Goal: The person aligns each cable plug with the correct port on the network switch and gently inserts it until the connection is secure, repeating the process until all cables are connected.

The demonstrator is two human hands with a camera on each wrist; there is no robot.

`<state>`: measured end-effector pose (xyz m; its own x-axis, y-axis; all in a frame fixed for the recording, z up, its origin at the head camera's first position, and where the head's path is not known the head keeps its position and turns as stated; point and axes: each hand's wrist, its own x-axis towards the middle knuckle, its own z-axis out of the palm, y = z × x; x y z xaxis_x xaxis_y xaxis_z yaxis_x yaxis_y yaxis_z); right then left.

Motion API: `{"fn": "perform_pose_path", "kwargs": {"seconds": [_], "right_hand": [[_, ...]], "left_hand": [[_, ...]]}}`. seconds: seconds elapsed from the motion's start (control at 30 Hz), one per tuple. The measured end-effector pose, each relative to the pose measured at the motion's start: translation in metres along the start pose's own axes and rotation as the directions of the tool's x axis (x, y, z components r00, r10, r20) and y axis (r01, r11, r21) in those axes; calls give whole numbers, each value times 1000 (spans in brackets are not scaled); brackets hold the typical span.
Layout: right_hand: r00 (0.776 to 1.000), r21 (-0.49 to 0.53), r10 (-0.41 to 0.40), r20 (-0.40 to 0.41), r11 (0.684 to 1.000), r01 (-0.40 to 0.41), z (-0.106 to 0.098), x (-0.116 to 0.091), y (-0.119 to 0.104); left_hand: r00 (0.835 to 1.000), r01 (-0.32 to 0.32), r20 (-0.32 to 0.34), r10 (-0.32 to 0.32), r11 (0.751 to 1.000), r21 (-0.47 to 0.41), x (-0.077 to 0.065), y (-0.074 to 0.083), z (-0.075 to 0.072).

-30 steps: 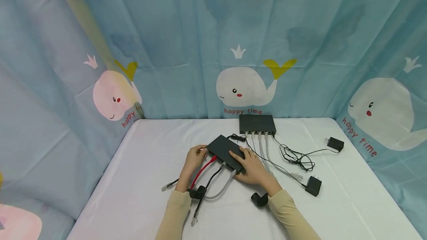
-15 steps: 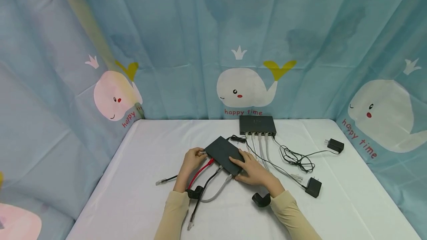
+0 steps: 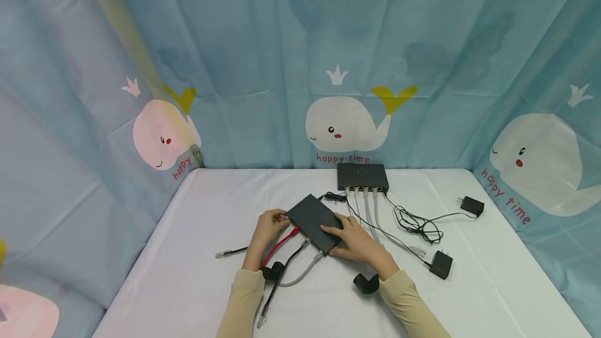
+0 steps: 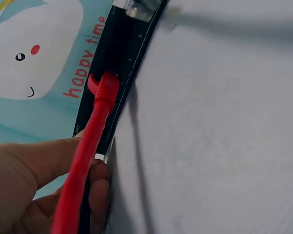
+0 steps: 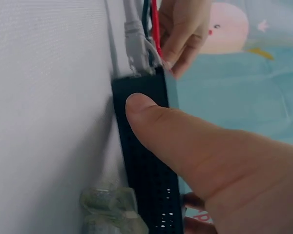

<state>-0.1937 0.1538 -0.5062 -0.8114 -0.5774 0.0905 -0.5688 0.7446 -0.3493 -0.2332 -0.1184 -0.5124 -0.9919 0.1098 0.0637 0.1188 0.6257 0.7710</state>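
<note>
A black network switch [image 3: 313,219] is tilted above the white table, its ports turned to the near left. My right hand [image 3: 360,243] grips its right end, thumb [image 5: 151,109] on the side wall. At the other end, my left hand [image 3: 267,231] pinches a dark network cable [image 4: 85,207] by its clear plug, against the port side; fingers hide how far it sits in. A red network cable [image 4: 83,165], a black one [image 3: 284,274] and a grey one [image 3: 302,275] are plugged into the same switch.
A second black switch [image 3: 361,173] stands at the back with several grey cables [image 3: 368,207] plugged in. Two black power adapters [image 3: 471,205] and a coiled cord [image 3: 420,223] lie at right. Loose cable ends, one with a clear plug [image 3: 261,321], lie near my left forearm.
Both hands have brought the switch slightly nearer and to the left. The loose black cable ends have shifted left with it. Each hand keeps its grip.
</note>
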Motion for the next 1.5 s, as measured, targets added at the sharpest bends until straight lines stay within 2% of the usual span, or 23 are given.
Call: {"fn": "perform_pose_path", "kwargs": {"seconds": [0.2,0.37,0.73,1.1,1.27,1.37,1.5], "right_hand": [[1000,4,-12,-11,1000,12,0,-1,1],[1000,11,-30,-5,999,30,-3,0,-1],[998,15,-58,13,998,58,-9,2,-12],[999,18,-52,3,998,52,-6,3,-15],[999,24,-34,1,999,33,-4,5,-19],[1000,30,-25,-8,999,25,-2,5,-22],[1000,27,-12,-22,1000,13,3,8,-27]], "left_hand": [[999,-45,11,45,999,1,-2,-1,-5],[999,-43,17,43,999,7,-4,0,-7],[998,-67,18,65,987,146,-5,0,-10],[991,-103,96,89,984,145,-2,3,-16],[986,-137,123,116,973,184,4,3,-19],[980,-151,162,119,968,200,9,4,-22],[966,-171,223,131,970,174,17,1,-27]]}}
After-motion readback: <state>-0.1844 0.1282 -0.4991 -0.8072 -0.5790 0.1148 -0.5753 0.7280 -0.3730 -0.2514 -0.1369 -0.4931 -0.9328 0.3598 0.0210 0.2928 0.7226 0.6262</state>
